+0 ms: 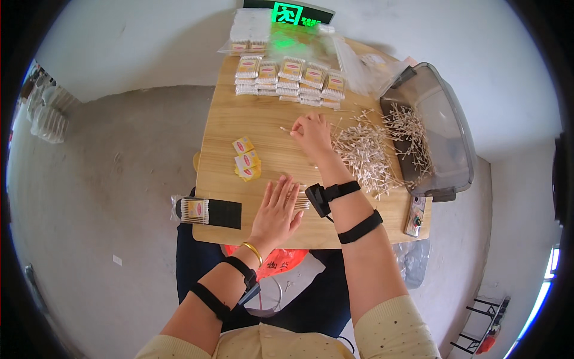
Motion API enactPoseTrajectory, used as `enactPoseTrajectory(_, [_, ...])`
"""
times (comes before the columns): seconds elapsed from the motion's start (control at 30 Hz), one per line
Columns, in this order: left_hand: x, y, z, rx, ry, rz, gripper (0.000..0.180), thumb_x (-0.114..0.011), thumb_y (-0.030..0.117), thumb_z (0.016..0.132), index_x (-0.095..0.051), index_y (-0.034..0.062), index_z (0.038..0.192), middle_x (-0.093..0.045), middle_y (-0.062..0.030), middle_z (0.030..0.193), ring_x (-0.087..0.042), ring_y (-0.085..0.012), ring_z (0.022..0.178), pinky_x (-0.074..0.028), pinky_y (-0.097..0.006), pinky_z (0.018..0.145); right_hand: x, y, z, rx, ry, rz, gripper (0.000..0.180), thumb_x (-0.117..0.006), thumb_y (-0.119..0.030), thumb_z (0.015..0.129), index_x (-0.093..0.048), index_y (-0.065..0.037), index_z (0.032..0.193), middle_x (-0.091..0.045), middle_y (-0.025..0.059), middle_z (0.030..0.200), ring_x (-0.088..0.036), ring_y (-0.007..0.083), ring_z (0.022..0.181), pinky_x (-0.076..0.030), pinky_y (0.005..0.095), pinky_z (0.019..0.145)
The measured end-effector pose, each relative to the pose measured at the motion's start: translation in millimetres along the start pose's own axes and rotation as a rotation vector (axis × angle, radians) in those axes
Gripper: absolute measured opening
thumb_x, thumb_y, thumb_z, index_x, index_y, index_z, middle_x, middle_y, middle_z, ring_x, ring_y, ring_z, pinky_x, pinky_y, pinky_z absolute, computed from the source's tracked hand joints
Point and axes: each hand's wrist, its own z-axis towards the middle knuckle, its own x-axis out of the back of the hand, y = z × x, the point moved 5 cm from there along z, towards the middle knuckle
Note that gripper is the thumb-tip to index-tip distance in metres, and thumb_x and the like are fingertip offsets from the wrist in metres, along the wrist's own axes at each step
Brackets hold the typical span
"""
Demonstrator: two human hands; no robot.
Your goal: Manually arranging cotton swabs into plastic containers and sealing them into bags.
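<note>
My left hand (276, 206) lies flat on the table with its fingers stretched out. A small row of cotton swabs (303, 201) shows at its right edge, partly hidden under the hand. Farther up the table, my right hand (312, 133) is closed in a pinch, and the pale tip of a cotton swab (283, 128) sticks out to the left of its fingers. A loose pile of cotton swabs (362, 152) spreads just to the right of that hand. Several yellow and white printed cards (246, 159) lie left of my hands.
Stacked packs of swabs (291, 70) stand at the back, near clear plastic bags (353, 66). A grey clear bin (457, 143) lies tipped on the right, swabs spilling out. A phone (415, 215) rests at the right edge; a black holder (224, 214) bears a swab pack at the left.
</note>
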Motion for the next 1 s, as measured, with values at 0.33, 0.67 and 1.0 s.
enactPoseTrajectory(0.33, [6.9, 0.4, -4.3, -0.063, 0.059, -0.164, 0.058, -0.061, 0.024, 0.093, -0.045, 0.0004, 0.145, -0.052, -0.0178, 0.14, -0.046, -0.0343, 0.136, -0.028, -0.053, 0.124, 5.0, -26.4, -88.4, 0.121, -0.122, 0.011, 0.007, -0.076, -0.022, 0.081, -0.073, -0.016, 0.083, -0.062, 0.0072, 0.102, -0.054, 0.0321, 0.113, -0.043, 0.0473, 0.098])
enactPoseTrajectory(0.67, [3.0, 1.6, -0.7, -0.028, 0.035, -0.175, 0.066, -0.062, 0.025, 0.093, -0.039, -0.0004, 0.149, -0.045, -0.0184, 0.15, -0.039, -0.0327, 0.145, -0.024, -0.05, 0.127, 25.0, -12.0, -149.7, 0.02, -0.095, 0.108, 0.009, -0.076, -0.016, 0.083, -0.074, -0.014, 0.091, -0.061, 0.007, 0.104, -0.054, 0.0309, 0.109, -0.043, 0.0471, 0.094])
enactPoseTrajectory(1.0, [-1.5, 1.4, -0.9, -0.059, -0.026, -0.017, 0.062, -0.052, 0.032, 0.099, -0.042, 0.0003, 0.152, -0.041, -0.015, 0.159, -0.032, -0.0301, 0.153, -0.02, -0.049, 0.128, 64.3, 25.2, -114.4, -0.038, 0.141, -0.077, 0.006, -0.072, -0.013, 0.086, -0.07, -0.014, 0.092, -0.059, 0.0061, 0.101, -0.054, 0.0302, 0.107, -0.042, 0.0459, 0.095])
